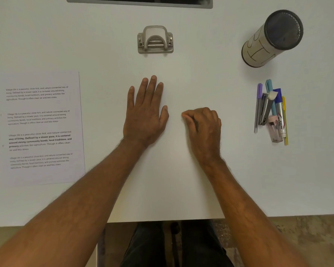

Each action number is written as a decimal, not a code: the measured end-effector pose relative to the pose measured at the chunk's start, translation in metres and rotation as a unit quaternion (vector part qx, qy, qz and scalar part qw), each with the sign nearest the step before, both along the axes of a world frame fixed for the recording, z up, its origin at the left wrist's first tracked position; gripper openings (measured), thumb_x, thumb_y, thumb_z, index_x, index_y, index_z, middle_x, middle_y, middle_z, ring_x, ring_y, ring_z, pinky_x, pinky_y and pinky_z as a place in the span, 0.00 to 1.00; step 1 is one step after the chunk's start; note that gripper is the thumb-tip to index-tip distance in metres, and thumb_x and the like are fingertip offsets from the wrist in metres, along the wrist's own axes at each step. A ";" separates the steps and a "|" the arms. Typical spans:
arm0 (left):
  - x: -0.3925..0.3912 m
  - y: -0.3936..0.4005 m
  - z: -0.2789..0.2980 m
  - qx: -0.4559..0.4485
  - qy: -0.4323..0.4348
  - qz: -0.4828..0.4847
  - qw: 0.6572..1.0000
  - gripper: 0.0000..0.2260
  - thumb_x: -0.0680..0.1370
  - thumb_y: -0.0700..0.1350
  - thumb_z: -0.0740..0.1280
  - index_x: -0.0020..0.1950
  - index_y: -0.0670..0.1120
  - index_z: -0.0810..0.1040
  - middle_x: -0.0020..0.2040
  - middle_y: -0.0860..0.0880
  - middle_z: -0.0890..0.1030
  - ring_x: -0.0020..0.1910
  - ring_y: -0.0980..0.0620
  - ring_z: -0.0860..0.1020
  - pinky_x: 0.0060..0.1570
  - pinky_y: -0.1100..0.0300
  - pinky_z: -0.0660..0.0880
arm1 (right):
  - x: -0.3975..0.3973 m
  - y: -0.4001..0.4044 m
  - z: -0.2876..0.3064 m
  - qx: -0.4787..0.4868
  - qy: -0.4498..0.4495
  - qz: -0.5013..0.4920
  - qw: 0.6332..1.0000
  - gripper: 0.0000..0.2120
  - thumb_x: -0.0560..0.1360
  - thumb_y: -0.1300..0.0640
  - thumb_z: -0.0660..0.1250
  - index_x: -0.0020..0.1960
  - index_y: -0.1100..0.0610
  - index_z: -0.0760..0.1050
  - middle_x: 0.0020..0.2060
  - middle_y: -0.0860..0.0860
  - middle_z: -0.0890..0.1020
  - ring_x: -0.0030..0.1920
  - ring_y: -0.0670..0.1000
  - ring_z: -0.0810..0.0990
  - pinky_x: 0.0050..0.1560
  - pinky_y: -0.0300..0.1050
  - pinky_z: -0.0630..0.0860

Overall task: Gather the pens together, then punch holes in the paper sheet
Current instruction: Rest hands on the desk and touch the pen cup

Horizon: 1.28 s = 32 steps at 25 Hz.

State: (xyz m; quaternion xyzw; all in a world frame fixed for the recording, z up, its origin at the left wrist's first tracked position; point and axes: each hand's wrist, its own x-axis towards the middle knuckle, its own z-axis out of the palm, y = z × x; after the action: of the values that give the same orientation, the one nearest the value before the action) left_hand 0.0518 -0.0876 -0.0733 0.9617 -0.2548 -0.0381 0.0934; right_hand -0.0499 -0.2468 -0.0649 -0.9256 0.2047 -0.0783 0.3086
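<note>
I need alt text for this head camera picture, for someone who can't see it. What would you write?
Two bare hands rest empty on a white table: left hand flat, right hand loosely curled. A hole punch sits ahead, a printed paper sheet at left, and bunched pens below a pen holder at right.

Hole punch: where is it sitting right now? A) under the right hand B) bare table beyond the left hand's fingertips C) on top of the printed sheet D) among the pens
B: the hole punch stands alone on the table, beyond the flat left hand, apart from the printed sheet and the pens.
</note>
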 end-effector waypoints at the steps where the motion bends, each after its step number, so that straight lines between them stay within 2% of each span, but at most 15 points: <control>1: 0.000 0.000 0.000 0.000 0.001 0.000 1.000 0.29 0.84 0.53 0.52 0.84 0.45 0.55 0.85 0.45 0.53 0.85 0.46 0.51 0.82 0.40 0.49 | -0.002 -0.004 0.001 0.007 -0.001 0.012 1.000 0.08 0.83 0.54 0.66 0.57 0.50 0.84 0.51 0.47 0.82 0.52 0.50 0.77 0.56 0.44 0.72; 4: 0.000 0.000 0.000 -0.002 0.000 0.000 1.000 0.29 0.84 0.53 0.52 0.84 0.45 0.55 0.85 0.45 0.54 0.85 0.46 0.51 0.82 0.40 0.49 | -0.003 -0.012 0.008 0.010 0.016 0.043 0.999 0.09 0.82 0.53 0.69 0.60 0.52 0.84 0.51 0.47 0.83 0.53 0.49 0.78 0.56 0.44 0.76; 10: 0.000 0.000 0.001 -0.005 -0.004 0.001 1.000 0.29 0.84 0.53 0.53 0.84 0.45 0.56 0.85 0.45 0.55 0.84 0.45 0.52 0.82 0.40 0.50 | 0.010 -0.011 0.022 0.013 0.045 0.044 0.998 0.03 0.80 0.53 0.72 0.52 0.51 0.83 0.47 0.45 0.83 0.50 0.46 0.80 0.51 0.46 0.80; 14: 0.000 0.000 0.000 -0.007 -0.007 0.002 1.000 0.28 0.84 0.53 0.53 0.84 0.45 0.57 0.85 0.45 0.55 0.84 0.45 0.53 0.82 0.39 0.50 | 0.010 -0.004 0.017 -0.072 0.048 0.072 0.994 0.04 0.83 0.57 0.64 0.52 0.55 0.78 0.47 0.50 0.79 0.46 0.52 0.77 0.46 0.52 0.77; 18: 0.000 0.000 0.000 -0.007 -0.008 0.001 1.000 0.28 0.84 0.53 0.53 0.84 0.45 0.57 0.85 0.45 0.55 0.84 0.45 0.53 0.82 0.40 0.50 | 0.009 0.006 0.012 -0.137 0.062 0.070 0.986 0.10 0.83 0.60 0.56 0.51 0.56 0.76 0.46 0.53 0.77 0.44 0.55 0.73 0.43 0.51 0.71; 20: 0.000 0.000 0.001 -0.005 -0.003 0.001 1.000 0.29 0.84 0.53 0.53 0.84 0.45 0.57 0.85 0.45 0.55 0.84 0.45 0.52 0.82 0.39 0.50 | 0.009 0.006 0.016 -0.096 0.064 0.046 0.992 0.10 0.81 0.63 0.55 0.50 0.56 0.74 0.46 0.53 0.76 0.44 0.53 0.71 0.43 0.50 0.70; 23: 0.000 -0.001 0.001 -0.003 -0.001 0.002 1.000 0.29 0.84 0.53 0.52 0.84 0.45 0.56 0.85 0.45 0.55 0.84 0.45 0.52 0.82 0.39 0.50 | 0.008 -0.003 0.021 0.043 0.055 -0.021 0.997 0.09 0.81 0.66 0.57 0.49 0.54 0.72 0.48 0.50 0.73 0.47 0.52 0.72 0.48 0.49 0.72; 25: -0.001 -0.001 0.002 -0.001 -0.001 0.002 1.000 0.29 0.84 0.53 0.52 0.84 0.45 0.56 0.85 0.45 0.55 0.84 0.45 0.52 0.82 0.39 0.50 | 0.008 -0.014 0.028 0.110 0.033 -0.056 0.992 0.09 0.82 0.65 0.56 0.50 0.52 0.71 0.50 0.49 0.72 0.50 0.48 0.72 0.53 0.40 0.72; 27: -0.001 -0.001 0.003 -0.001 0.004 0.002 1.000 0.29 0.84 0.53 0.52 0.84 0.45 0.56 0.85 0.45 0.54 0.85 0.46 0.52 0.82 0.40 0.49 | 0.014 -0.028 0.039 0.129 0.008 -0.084 0.988 0.09 0.82 0.64 0.56 0.52 0.53 0.72 0.51 0.50 0.72 0.50 0.45 0.70 0.53 0.30 0.68; 28: -0.001 -0.001 0.003 0.000 0.007 0.002 1.000 0.29 0.84 0.53 0.52 0.84 0.45 0.56 0.85 0.46 0.54 0.85 0.46 0.51 0.82 0.40 0.49 | 0.019 -0.037 0.046 0.126 -0.004 -0.098 0.987 0.09 0.82 0.64 0.56 0.53 0.54 0.73 0.51 0.50 0.72 0.50 0.45 0.70 0.51 0.28 0.67; 30: -0.001 -0.001 0.004 0.004 0.009 0.000 1.000 0.29 0.84 0.53 0.52 0.84 0.45 0.55 0.85 0.46 0.53 0.85 0.46 0.51 0.82 0.40 0.49 | 0.031 -0.059 0.063 0.102 -0.042 -0.125 0.986 0.08 0.82 0.65 0.56 0.52 0.57 0.74 0.50 0.52 0.73 0.49 0.45 0.70 0.49 0.28 0.67; 32: -0.001 -0.001 0.005 0.006 0.009 -0.002 1.000 0.29 0.84 0.53 0.52 0.84 0.45 0.55 0.85 0.46 0.53 0.85 0.46 0.50 0.82 0.40 0.49 | 0.044 -0.085 0.084 0.068 -0.085 -0.145 0.983 0.09 0.81 0.66 0.56 0.51 0.55 0.72 0.49 0.54 0.74 0.46 0.40 0.70 0.47 0.27 0.66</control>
State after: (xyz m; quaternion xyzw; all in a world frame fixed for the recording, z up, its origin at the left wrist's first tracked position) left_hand 0.0512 -0.0891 -0.0680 0.9615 -0.2554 -0.0481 0.0894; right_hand -0.0061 -0.3321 0.0193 -0.8531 0.3150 -0.1863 0.3720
